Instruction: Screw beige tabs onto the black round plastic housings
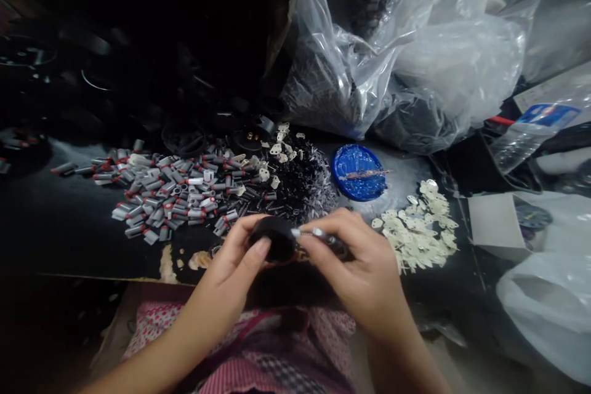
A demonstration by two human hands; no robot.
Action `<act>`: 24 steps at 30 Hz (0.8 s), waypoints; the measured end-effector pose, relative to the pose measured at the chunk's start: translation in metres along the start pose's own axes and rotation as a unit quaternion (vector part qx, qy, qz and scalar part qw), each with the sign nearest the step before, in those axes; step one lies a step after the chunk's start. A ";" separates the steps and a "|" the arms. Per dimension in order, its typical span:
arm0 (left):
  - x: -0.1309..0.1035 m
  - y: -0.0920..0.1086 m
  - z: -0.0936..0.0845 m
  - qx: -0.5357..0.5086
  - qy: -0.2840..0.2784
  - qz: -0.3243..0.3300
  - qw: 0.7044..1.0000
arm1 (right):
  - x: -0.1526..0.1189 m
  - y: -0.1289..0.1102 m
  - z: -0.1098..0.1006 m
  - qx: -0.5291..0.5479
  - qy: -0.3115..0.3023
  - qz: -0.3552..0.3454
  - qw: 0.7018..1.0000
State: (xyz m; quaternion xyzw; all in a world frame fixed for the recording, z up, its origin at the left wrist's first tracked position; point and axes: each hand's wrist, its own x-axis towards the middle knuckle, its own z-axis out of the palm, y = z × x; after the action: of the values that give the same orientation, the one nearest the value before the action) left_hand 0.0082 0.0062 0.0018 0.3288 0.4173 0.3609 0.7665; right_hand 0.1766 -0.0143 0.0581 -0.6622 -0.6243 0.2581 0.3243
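Observation:
In front of my body, my left hand (pixel 231 271) grips a black round hollow part (pixel 279 237), thumb over its rim and fingers around the far side. My right hand (pixel 362 258) is closed at the part's right edge, pinching a small spring piece (pixel 307 233) with a pale tip. A dark object (pixel 337 245) shows under the right fingers; its kind is not clear. Just beyond both hands lies a pile of dark springs and small black parts (pixel 290 188). Grey cylinders with red rings (pixel 170 194) are heaped to the left.
A blue lid (pixel 359 172) with shiny grease and a stick (pixel 364 174) lies beyond my right hand. Cream metal plates (pixel 420 228) are piled to the right. Filled clear plastic bags (pixel 341 74), a plastic bottle (pixel 540 129) and a small open box (pixel 496 225) stand around the table.

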 end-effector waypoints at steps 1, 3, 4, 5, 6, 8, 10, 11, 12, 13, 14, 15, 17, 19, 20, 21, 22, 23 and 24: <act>0.000 0.000 -0.001 -0.019 -0.007 -0.016 1.000 | -0.001 0.001 -0.001 0.016 -0.012 0.007 1.000; -0.002 0.002 -0.002 -0.058 -0.020 -0.059 0.996 | -0.003 0.006 -0.004 0.097 -0.080 0.041 0.991; -0.004 0.002 -0.003 -0.067 -0.024 -0.079 0.994 | -0.004 0.008 -0.005 0.152 -0.127 0.066 0.978; -0.006 0.003 -0.004 -0.065 -0.030 -0.091 0.993 | -0.006 0.011 -0.006 0.203 -0.169 0.091 0.960; -0.008 0.003 -0.006 -0.052 -0.034 -0.093 0.994 | -0.008 0.014 -0.006 0.242 -0.197 0.113 0.943; -0.013 0.002 -0.009 0.003 -0.059 -0.082 0.995 | -0.013 0.018 -0.006 0.274 -0.208 0.147 0.927; -0.015 0.001 -0.012 0.044 -0.090 -0.082 0.992 | -0.018 0.020 -0.004 0.278 -0.195 0.166 0.926; -0.016 0.000 -0.013 0.044 -0.096 -0.090 0.990 | -0.020 0.021 -0.003 0.280 -0.194 0.171 0.925; -0.016 -0.002 -0.013 0.029 -0.088 -0.102 0.991 | -0.021 0.021 -0.002 0.276 -0.195 0.171 0.925; -0.016 -0.003 -0.013 0.002 -0.067 -0.111 0.992 | -0.021 0.021 0.000 0.255 -0.189 0.166 0.934; -0.016 -0.004 -0.012 -0.029 -0.037 -0.116 0.992 | -0.020 0.022 0.002 0.210 -0.172 0.153 0.950; -0.015 -0.005 -0.011 -0.057 -0.008 -0.116 0.992 | -0.018 0.023 0.005 0.140 -0.143 0.135 0.971; -0.014 -0.006 -0.009 -0.098 0.034 -0.106 0.989 | -0.013 0.027 0.012 -0.033 -0.070 0.082 0.994; -0.013 -0.006 -0.007 -0.115 0.054 -0.091 0.988 | -0.007 0.031 0.020 -0.164 -0.025 0.029 0.986; -0.012 -0.006 -0.007 -0.120 0.060 -0.086 0.987 | -0.004 0.032 0.023 -0.203 -0.023 0.007 0.979; -0.011 -0.006 -0.007 -0.123 0.063 -0.085 0.987 | -0.002 0.034 0.026 -0.229 -0.026 -0.009 0.973; -0.011 -0.005 -0.007 -0.123 0.062 -0.086 0.987 | 0.001 0.034 0.029 -0.249 -0.032 -0.023 0.968; -0.010 -0.005 -0.007 -0.123 0.059 -0.085 0.987 | 0.002 0.035 0.031 -0.265 -0.039 -0.032 0.963; -0.009 -0.005 -0.007 -0.121 0.056 -0.083 0.988 | 0.004 0.035 0.032 -0.275 -0.046 -0.039 0.959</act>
State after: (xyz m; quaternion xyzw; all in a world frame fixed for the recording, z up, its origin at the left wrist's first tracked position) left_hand 0.0002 -0.0026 -0.0014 0.1774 0.4384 0.3617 0.8034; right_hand 0.1760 -0.0077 0.0107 -0.6883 -0.7109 0.0932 0.1106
